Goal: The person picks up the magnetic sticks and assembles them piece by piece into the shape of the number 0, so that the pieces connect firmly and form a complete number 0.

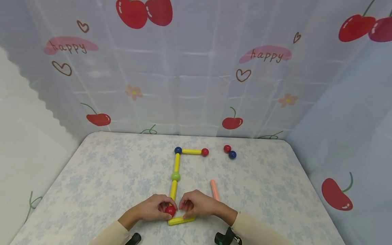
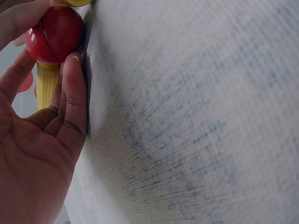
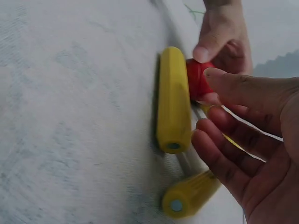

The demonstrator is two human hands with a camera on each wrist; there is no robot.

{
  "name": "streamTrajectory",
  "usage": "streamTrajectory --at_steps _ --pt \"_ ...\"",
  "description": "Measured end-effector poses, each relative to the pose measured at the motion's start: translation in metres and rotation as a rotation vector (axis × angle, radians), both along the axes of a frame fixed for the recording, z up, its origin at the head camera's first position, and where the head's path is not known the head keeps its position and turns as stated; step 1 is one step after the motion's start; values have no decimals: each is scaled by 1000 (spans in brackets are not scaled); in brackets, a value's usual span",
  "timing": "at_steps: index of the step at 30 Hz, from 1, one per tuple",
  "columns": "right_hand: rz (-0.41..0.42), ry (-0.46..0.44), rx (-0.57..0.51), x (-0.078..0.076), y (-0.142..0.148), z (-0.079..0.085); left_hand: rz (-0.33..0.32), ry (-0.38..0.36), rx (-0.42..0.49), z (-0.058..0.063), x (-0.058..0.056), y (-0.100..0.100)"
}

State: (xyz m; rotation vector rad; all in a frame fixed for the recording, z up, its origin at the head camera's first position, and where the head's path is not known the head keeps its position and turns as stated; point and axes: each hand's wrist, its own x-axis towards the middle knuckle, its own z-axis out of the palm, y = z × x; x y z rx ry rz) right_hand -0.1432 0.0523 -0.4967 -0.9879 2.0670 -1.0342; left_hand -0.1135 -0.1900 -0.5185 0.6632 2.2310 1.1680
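My left hand (image 1: pixel 153 207) pinches a red ball (image 1: pixel 170 210) between thumb and fingers, low over the table; a seam runs round the ball (image 2: pixel 58 33) in the left wrist view. Beyond it, a yellow stick (image 1: pixel 173 190) runs to a green ball (image 1: pixel 175 176). Another yellow stick (image 1: pixel 179 221) lies in front of the red ball, alongside it in the right wrist view. My right hand (image 1: pixel 200 205) is just right of the ball, its fingers loosely bent with nothing visible between them; one fingertip overlaps the ball (image 3: pixel 196 81) in the right wrist view.
From the green ball a yellow stick (image 1: pixel 177 162) leads to a blue ball (image 1: pixel 178 150), then a yellow stick (image 1: pixel 191 151) to a red ball (image 1: pixel 205 152). Loose red (image 1: pixel 227 148) and blue (image 1: pixel 232 154) balls sit back right. A pink stick (image 1: pixel 215 190) lies behind my right wrist.
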Motion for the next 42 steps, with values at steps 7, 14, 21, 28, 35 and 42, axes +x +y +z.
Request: streamTrajectory --at_steps 7,14,21,28,35,42 --pt "71 192 108 6 -6 -2 8 -2 8 3 0 0" --pt "107 314 236 13 -13 -1 19 -11 -7 5 1 1" --pt "142 400 282 14 -11 7 -4 -33 26 8 1 1" --pt "118 383 309 10 -1 15 4 -68 9 6 0 3" --pt "31 335 315 1 10 11 10 -53 -7 3 0 1" --pt "12 295 295 -2 10 6 22 -64 -4 3 0 1"
